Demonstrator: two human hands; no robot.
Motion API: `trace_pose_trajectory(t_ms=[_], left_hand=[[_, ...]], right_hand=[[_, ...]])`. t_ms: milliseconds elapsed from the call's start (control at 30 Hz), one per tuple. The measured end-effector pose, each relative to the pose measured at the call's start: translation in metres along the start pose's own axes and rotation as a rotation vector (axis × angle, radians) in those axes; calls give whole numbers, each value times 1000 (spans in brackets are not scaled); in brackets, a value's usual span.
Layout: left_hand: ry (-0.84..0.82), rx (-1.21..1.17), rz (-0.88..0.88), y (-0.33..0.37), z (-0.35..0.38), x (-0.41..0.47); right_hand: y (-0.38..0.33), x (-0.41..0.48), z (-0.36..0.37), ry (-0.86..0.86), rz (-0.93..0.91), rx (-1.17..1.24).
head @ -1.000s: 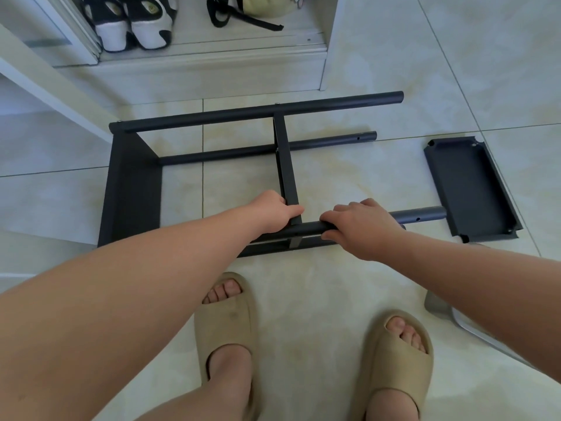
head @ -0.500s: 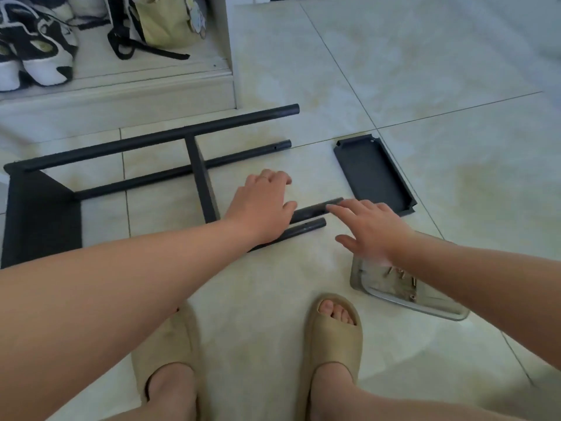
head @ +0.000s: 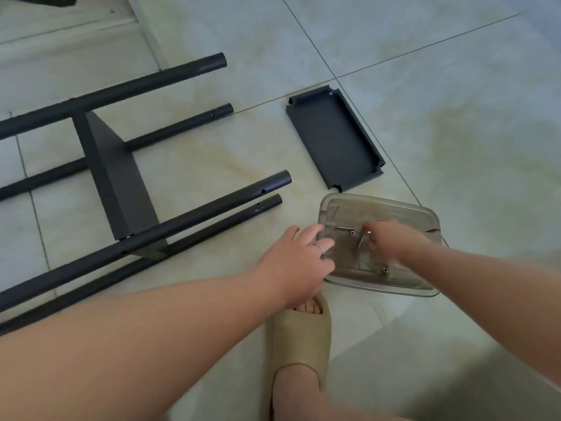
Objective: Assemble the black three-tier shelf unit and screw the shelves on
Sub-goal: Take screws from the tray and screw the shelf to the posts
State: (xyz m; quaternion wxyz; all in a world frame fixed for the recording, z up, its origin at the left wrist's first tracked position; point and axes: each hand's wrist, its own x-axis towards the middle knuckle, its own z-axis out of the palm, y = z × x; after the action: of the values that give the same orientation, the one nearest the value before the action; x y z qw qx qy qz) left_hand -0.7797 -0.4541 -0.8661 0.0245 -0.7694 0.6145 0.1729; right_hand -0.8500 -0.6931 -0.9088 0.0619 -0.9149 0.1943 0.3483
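The black shelf frame (head: 127,189) lies on its side on the tiled floor, with four tubes pointing right and one shelf fixed between them. A loose black shelf tray (head: 334,138) lies flat to the right of the tube ends. In front of it sits a clear plastic box (head: 422,220) holding screws (head: 346,230). My left hand (head: 296,262) rests with straight fingers on the box's left rim. My right hand (head: 391,243) is inside the box, its fingertips pinching a silver screw (head: 363,240).
My right foot in a beige slide sandal (head: 299,338) stands just in front of the box. A white cabinet base (head: 145,28) is at the upper left. Bare tiles stretch to the right and far side.
Both hands have left the frame's front tubes and moved right to the clear box. The view has swung right, and my right hand has pinched a screw.
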Motion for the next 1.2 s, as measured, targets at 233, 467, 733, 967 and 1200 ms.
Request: trace_pose_trajectory(t_ms=[233,467,733,967,1200], left_hand=[[175,-27,4,-6,14,-1],[253,-79,-1,-8,18,0],[242,-41,-11,-5,20,4],[221,-105,-88,-22,-12,-9],[387,-125,-342,-83,-52,-91]], right_hand=[[-4,18,19,85,-66,8],[-30,32,15,161,-137,-119],[-41,24,-2,163,-142,-157],[-57,-37,-48,344,-174,129],[-129,-85,-104,508,-356,292]])
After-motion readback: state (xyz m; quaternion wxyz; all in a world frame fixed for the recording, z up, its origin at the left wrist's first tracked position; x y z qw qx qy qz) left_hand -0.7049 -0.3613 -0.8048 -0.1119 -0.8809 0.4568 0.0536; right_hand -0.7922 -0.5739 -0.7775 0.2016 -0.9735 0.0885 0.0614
